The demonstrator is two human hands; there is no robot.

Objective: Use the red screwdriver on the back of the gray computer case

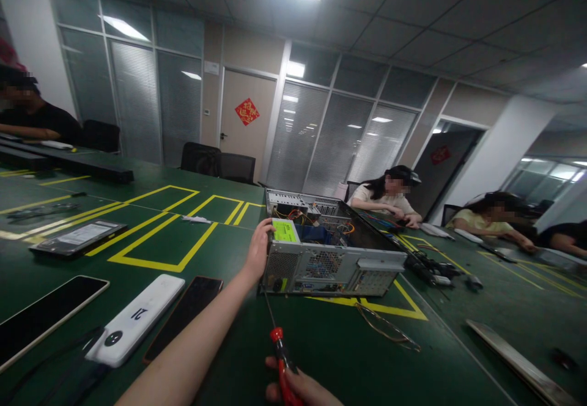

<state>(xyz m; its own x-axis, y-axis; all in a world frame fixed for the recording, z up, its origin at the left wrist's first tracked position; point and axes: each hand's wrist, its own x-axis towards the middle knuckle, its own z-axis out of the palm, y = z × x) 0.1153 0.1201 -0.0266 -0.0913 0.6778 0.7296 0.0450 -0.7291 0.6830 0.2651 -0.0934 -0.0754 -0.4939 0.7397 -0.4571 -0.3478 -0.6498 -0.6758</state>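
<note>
An opened computer case [376, 258] lies on the green table, its back panel facing me. Inside, at the left corner, sits a power supply [285, 231] with a yellow-green label; coloured cables and a blue part show beside it. My left hand [259, 250] grips the case's left edge by the power supply, fingers bent over the top. Low in front, my right hand [300, 387] is closed round the handle of a red and black screwdriver [280, 348]. The screwdriver's thin shaft points up toward the case's lower left corner; whether the tip touches it I cannot tell.
Left on the table [247, 332] lie a hard drive [77, 238], a white device [137, 320] marked 21 and two phones. To the right are a loose wire [387, 326], dark cables [431, 268] and a flat metal strip [518, 357]. Several people sit around the table.
</note>
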